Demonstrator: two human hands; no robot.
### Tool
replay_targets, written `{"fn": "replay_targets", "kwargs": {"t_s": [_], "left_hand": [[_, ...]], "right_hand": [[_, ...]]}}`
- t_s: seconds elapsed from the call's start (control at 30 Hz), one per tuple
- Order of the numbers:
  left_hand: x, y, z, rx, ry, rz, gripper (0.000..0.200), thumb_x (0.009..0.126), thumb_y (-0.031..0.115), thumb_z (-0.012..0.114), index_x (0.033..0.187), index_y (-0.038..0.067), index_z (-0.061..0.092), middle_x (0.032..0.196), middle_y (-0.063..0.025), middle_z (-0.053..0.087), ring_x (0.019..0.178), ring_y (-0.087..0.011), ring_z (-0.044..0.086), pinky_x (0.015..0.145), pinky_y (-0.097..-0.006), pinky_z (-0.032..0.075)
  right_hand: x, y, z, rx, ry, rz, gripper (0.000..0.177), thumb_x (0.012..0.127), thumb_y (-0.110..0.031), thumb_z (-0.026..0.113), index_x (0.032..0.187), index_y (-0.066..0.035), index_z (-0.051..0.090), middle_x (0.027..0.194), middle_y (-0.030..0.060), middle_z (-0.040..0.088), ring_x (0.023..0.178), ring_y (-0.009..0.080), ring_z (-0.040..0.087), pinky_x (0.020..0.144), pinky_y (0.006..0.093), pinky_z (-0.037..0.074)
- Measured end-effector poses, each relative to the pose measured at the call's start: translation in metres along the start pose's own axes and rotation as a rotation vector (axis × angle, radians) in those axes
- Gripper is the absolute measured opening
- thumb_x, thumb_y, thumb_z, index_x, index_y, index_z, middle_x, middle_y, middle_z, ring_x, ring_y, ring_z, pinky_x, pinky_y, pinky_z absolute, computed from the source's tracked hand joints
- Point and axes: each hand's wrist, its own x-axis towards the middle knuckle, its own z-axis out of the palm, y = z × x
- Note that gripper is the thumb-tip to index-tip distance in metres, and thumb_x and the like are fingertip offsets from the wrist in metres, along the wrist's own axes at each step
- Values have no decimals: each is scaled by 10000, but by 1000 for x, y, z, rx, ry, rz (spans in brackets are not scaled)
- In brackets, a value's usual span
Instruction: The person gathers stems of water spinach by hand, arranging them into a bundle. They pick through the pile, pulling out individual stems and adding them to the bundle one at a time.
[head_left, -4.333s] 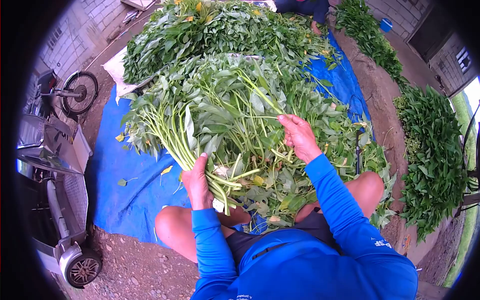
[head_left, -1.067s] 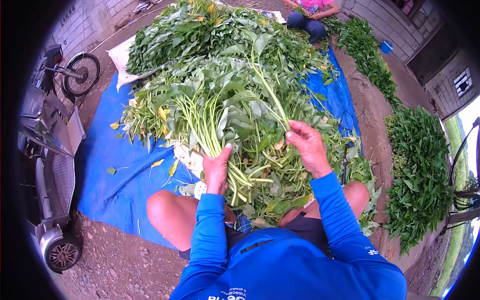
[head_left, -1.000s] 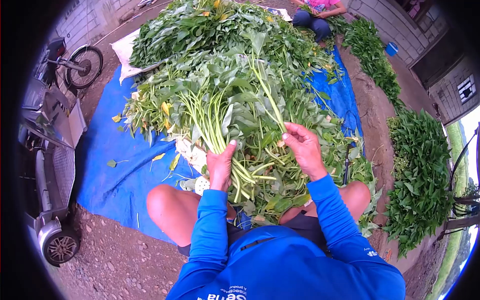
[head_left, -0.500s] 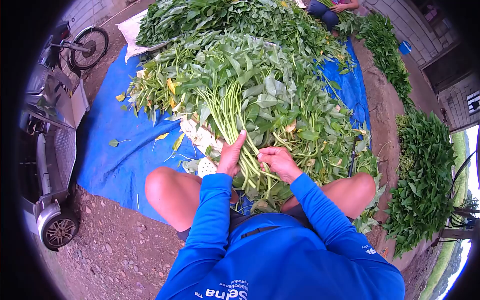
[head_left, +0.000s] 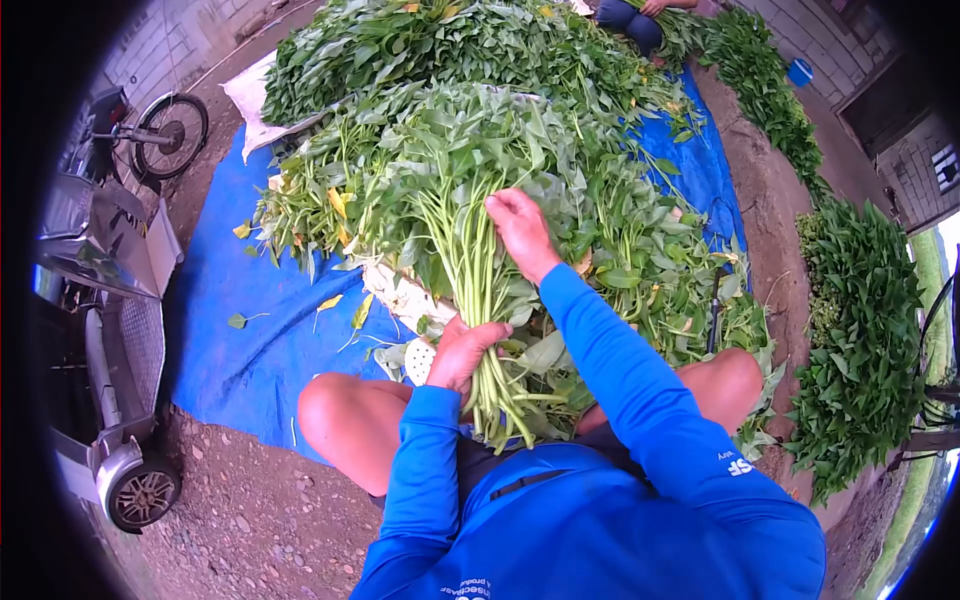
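Note:
My left hand is wrapped round the lower stems of a bunch of water spinach. The cut stem ends stick out below this fist toward my lap, and the leaves fan out away from me. Higher up, on the bunch's right side, my right hand has its fingers closed against the upper stems and leaves; what lies between the fingertips is too small to make out. Beyond and to the right, a big heap of loose leafy stems spreads out. A white perforated piece sits beside my left wrist.
A blue tarp lies under the greens, with a pale sack at its far left. Parked on the left are a motorcycle wheel and a metal sidecar. More greens line the right side. Another person's legs show at the back.
My right hand has moved up and away from the stem ends to the bunch's upper part. The bunch has come closer to my lap and stands straighter, still in my left hand.

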Motion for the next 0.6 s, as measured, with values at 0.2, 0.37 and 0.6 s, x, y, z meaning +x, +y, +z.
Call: {"fn": "replay_targets", "kwargs": {"t_s": [0.2, 0.37, 0.6], "left_hand": [[-19, 39, -25, -53, 210, 179, 333, 877, 12, 753, 1194, 14, 653, 951, -45, 719, 698, -120, 652, 601, -268, 539], [1, 43, -53, 12, 405, 381, 209, 933, 132, 760, 1085, 28, 661, 809, -37, 678, 603, -124, 613, 544, -279, 507], [4, 47, -31, -48, 419, 309, 224, 932, 120, 774, 1109, 26, 673, 825, -38, 681, 617, -121, 611, 552, -271, 508]], "right_hand": [[54, -58, -65, 353, -55, 173, 249, 1013, -193, 679, 1199, -27, 690, 984, 58, 725, 843, 147, 707, 722, 313, 586], [31, 42, -119, -654, 59, 266, 195, 913, -178, 673, 1005, -48, 786, 877, 153, 775, 890, 265, 755, 771, 400, 604], [-16, 112, -90, -1170, 104, 231, 312, 868, -296, 752, 1016, -24, 782, 1049, 227, 771, 992, 398, 742, 925, 482, 574]]}}
